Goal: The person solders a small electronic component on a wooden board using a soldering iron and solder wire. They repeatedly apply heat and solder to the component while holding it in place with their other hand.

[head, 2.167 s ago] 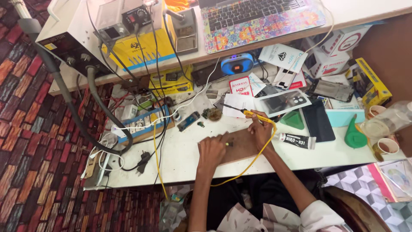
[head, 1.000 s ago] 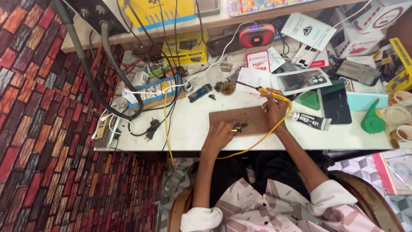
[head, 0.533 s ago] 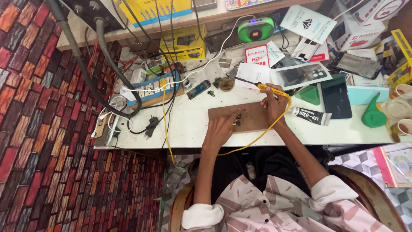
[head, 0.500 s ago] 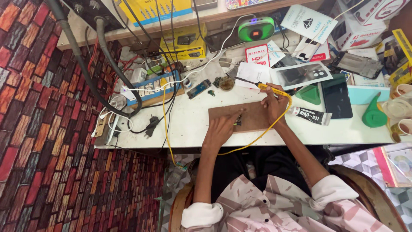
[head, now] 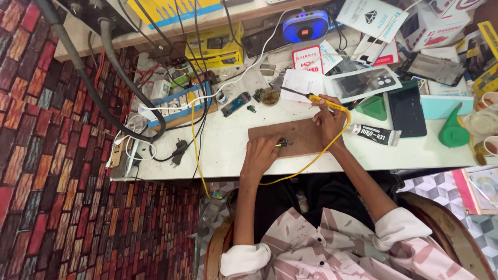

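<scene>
My right hand (head: 328, 121) grips a yellow-handled soldering iron (head: 322, 101) whose dark tip points left toward a small round tin (head: 269, 96). Its yellow cord (head: 306, 167) loops down off the table's front edge. My left hand (head: 261, 154) rests on a brown wooden board (head: 301, 136) and pinches a small dark metal part (head: 283, 143) lying on it. The two hands are a short way apart over the board.
A white table (head: 228, 150) carries a blue power strip (head: 174, 106), black plugs and cables (head: 179, 150), a glue tube (head: 374, 134), a dark phone (head: 407, 110), a green cone (head: 452, 131), cups (head: 485, 122), boxes and a blue speaker (head: 306, 25). Brick-patterned floor (head: 57, 181) lies to the left.
The camera has tilted down, so the table sits higher in view. My right hand with the soldering iron has drawn slightly right. My left hand stays on the board.
</scene>
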A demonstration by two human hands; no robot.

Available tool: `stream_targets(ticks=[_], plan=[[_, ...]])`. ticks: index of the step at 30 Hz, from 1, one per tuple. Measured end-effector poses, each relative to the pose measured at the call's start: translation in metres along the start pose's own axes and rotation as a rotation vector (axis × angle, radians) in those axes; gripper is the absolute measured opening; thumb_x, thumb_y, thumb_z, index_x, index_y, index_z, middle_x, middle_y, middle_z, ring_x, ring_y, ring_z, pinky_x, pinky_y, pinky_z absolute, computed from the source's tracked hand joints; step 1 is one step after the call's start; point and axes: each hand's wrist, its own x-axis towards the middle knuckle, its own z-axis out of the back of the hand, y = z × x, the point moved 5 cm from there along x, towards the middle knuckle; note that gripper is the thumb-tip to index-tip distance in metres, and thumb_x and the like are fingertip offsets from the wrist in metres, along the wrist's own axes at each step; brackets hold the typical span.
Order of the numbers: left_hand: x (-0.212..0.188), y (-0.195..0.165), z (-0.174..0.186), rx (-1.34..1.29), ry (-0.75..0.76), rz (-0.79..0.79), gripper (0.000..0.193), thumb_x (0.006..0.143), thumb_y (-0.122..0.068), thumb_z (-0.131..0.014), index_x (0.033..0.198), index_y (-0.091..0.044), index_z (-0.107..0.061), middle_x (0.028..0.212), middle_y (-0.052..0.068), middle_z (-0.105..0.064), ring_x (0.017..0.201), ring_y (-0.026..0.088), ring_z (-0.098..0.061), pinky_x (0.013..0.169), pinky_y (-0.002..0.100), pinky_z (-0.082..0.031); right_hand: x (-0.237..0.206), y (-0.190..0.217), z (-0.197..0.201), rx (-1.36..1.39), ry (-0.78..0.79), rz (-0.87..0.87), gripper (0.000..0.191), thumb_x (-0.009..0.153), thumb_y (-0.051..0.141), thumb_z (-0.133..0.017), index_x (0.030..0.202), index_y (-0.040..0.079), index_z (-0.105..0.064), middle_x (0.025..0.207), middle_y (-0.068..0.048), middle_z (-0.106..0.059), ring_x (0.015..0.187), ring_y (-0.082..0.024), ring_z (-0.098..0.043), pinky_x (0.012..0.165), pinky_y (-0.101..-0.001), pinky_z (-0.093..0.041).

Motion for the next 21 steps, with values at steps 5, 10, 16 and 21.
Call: stream_targets(ticks=[5, 10, 16, 21], plan=[[-0.015, -0.015, 0.023, 0.017, -0.491, -0.240, 0.042, 0.085, -0.013, -0.070, 0.126, -0.010, -0.066, 0.104, 0.014, -0.071, 0.089, 0.035, -0.068, 0.076, 0.050, -0.052, 0.000, 0.001, -0.002, 0.013, 0.000, -0.007, 0.033, 0.105, 0.028, -0.065, 0.124, 0.001, -0.064, 0.103, -0.013, -0.075, 0.061, -0.007, -0.059, 0.053, -0.0200, -0.043], [-0.001, 0.009, 0.013, -0.519, -0.218, 0.306, 0.059, 0.086, -0.034, -0.074, 0.138, -0.013, -0.056, 0.087, 0.000, -0.062, 0.068, 0.017, -0.056, 0.065, 0.034, -0.048, -0.003, 0.002, -0.005, -0.004, 0.023, -0.062, 0.032, 0.103, 0.025, -0.067, 0.124, 0.002, -0.064, 0.103, -0.011, -0.074, 0.063, -0.007, -0.058, 0.056, -0.0203, -0.045], [0.014, 0.034, 0.013, -1.440, -0.620, 0.135, 0.043, 0.112, -0.039, -0.055, 0.133, -0.002, -0.060, 0.091, 0.000, -0.047, 0.081, 0.010, -0.041, 0.073, 0.026, -0.037, -0.005, 0.015, -0.014, -0.093, 0.097, -0.071, 0.033, 0.102, 0.025, -0.066, 0.125, 0.001, -0.065, 0.102, -0.008, -0.074, 0.068, -0.008, -0.062, 0.061, -0.0217, -0.048], [0.040, 0.038, -0.001, -1.786, -0.632, -0.138, 0.028, 0.113, -0.037, -0.052, 0.113, -0.009, -0.056, 0.105, 0.003, -0.053, 0.092, 0.012, -0.049, 0.090, 0.027, -0.043, 0.000, 0.021, -0.024, -0.159, 0.175, -0.081, 0.035, 0.100, 0.023, -0.067, 0.126, -0.001, -0.066, 0.104, -0.007, -0.074, 0.070, -0.009, -0.063, 0.062, -0.0228, -0.048]])
